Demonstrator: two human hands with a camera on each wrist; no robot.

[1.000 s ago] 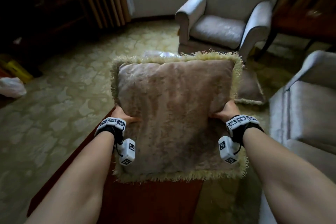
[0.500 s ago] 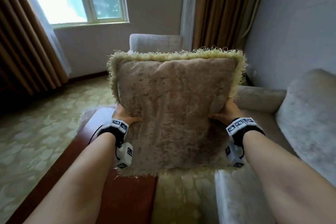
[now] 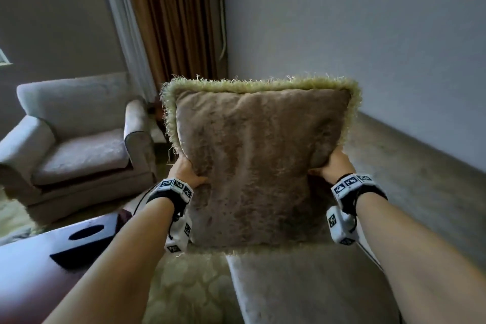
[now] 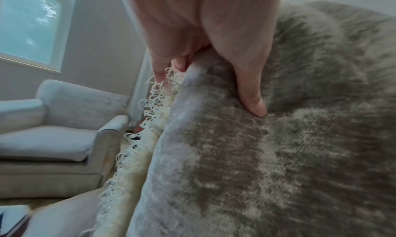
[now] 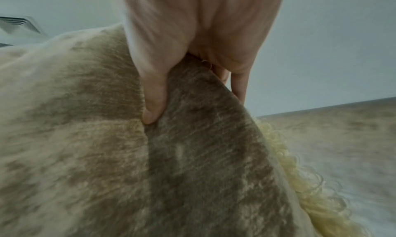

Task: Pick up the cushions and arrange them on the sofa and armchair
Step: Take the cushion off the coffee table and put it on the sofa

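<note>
I hold a square beige-brown velvet cushion [image 3: 259,166] with a pale yellow fringe upright in the air in front of me. My left hand [image 3: 185,172] grips its left edge, thumb on the front [image 4: 250,95] and fingers behind. My right hand [image 3: 332,166] grips the right edge the same way, thumb pressed into the fabric [image 5: 153,105]. The grey sofa [image 3: 410,171] lies below and behind the cushion, its back running to the right. A light grey armchair [image 3: 76,144] stands at the left, seat bare.
A dark red-brown coffee table [image 3: 34,276] with a black tissue box [image 3: 84,239] sits at the lower left. Patterned yellowish carpet [image 3: 189,287] lies between table and sofa. A brown curtain [image 3: 178,16] hangs in the corner behind the cushion.
My view has swung up and right, from the floor and far armchair to the sofa and wall. Both hands keep the same grip while the cushion travels over the sofa.
</note>
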